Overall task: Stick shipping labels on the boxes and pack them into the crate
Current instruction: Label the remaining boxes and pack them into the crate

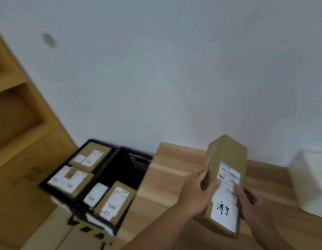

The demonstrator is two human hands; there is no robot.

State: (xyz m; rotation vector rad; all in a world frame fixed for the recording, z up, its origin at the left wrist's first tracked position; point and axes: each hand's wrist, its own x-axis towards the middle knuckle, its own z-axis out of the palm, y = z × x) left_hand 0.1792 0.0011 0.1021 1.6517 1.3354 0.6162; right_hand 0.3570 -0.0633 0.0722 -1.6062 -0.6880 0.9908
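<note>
A tall brown cardboard box (227,154) is tilted above the wooden table (167,177), with white shipping labels (227,179) on its facing side. My left hand (196,192) grips the box's left edge, thumb on the label. My right hand (250,202) holds the right side, fingers laid on the label. Left of the table stands a black crate (124,163) holding several labelled brown boxes (90,157).
A wooden shelf unit (16,109) rises at the left. A white translucent container (311,181) sits on the table at the right. A plain wall is behind. A cardboard carton with black and yellow tape (84,230) lies under the crate.
</note>
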